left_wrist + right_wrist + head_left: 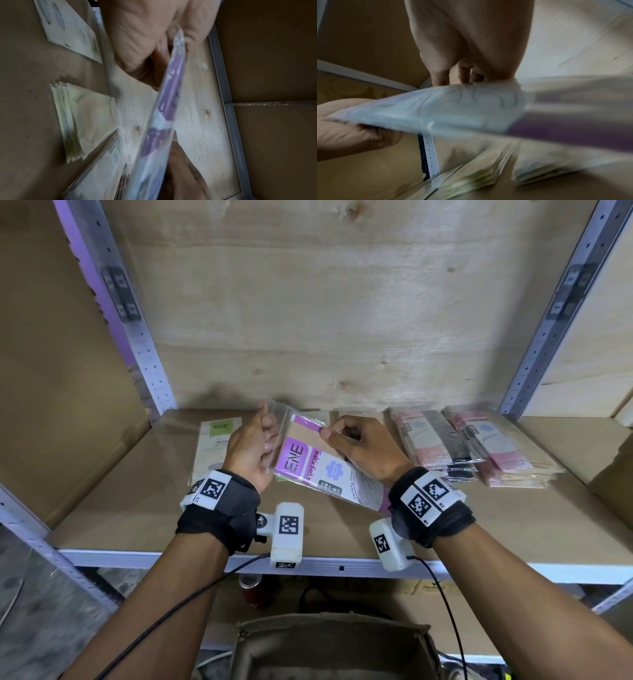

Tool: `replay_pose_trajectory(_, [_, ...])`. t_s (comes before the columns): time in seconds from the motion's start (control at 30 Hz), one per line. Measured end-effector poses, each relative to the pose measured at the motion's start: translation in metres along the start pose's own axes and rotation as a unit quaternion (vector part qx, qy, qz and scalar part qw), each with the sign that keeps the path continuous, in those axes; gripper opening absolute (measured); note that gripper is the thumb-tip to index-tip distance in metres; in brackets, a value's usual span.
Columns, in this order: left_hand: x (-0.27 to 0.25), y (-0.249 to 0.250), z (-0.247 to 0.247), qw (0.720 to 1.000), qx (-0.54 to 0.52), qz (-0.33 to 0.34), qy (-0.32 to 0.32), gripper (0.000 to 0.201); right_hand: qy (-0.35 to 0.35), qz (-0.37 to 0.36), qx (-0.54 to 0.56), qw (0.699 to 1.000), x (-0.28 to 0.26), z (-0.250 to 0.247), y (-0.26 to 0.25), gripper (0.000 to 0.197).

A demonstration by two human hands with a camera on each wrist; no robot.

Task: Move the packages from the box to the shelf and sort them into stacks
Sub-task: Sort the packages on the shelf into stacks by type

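Observation:
Both hands hold a purple ENE stocking package (pixel 308 460) in a clear sleeve above the middle of the shelf (pixel 342 558). My left hand (pixel 255 441) grips its left edge, thumb on top. My right hand (pixel 356 445) pinches its upper right edge. The left wrist view sees the package (pixel 163 121) edge-on, and it lies blurred across the right wrist view (pixel 453 108). A green ENE package (pixel 214 446) lies flat at the left. Under the held package a pale stack (pixel 85 121) rests on the shelf. Pink and black stacks (pixel 442 443) (pixel 507 453) sit at the right.
The cardboard box (pixel 329 648) stands open below the shelf's front edge. Perforated metal uprights (pixel 137 337) (pixel 555 313) frame the bay, with a plywood back panel (pixel 325 302). A red can (pixel 251 589) sits on the lower level. Cables trail from both wrist cameras.

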State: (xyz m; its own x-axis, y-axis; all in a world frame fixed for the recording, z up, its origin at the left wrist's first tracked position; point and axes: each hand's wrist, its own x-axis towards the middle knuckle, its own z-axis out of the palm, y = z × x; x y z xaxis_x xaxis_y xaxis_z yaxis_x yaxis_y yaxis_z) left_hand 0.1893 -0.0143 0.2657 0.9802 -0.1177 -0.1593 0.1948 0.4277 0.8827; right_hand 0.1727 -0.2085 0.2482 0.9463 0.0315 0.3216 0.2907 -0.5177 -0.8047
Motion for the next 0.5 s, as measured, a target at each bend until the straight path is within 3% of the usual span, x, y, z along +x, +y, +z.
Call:
replay_pose_trajectory(0.17, [0.003,-0.001,-0.001,1.000,-0.018,-0.007,0.006,0.046,0.001,0.004,0.022,1.000,0.001,0.001,-0.002,0.031])
replay_pose_trajectory(0.3, [0.008,0.001,-0.008,0.999,0.005,-0.003,0.050,0.045,0.005,0.028,0.045,0.999,0.001,-0.003,-0.003,0.029])
replay_pose_trajectory(0.43, [0.009,-0.002,-0.010,0.982,0.149,0.027,0.113,0.052,0.016,0.040,0.068,0.997,0.001,-0.008,-0.005,0.025])
replay_pose_trajectory(0.5, [0.009,-0.006,-0.008,0.983,0.145,0.037,0.107,0.052,0.012,0.034,0.059,0.998,0.000,-0.009,-0.006,0.027])
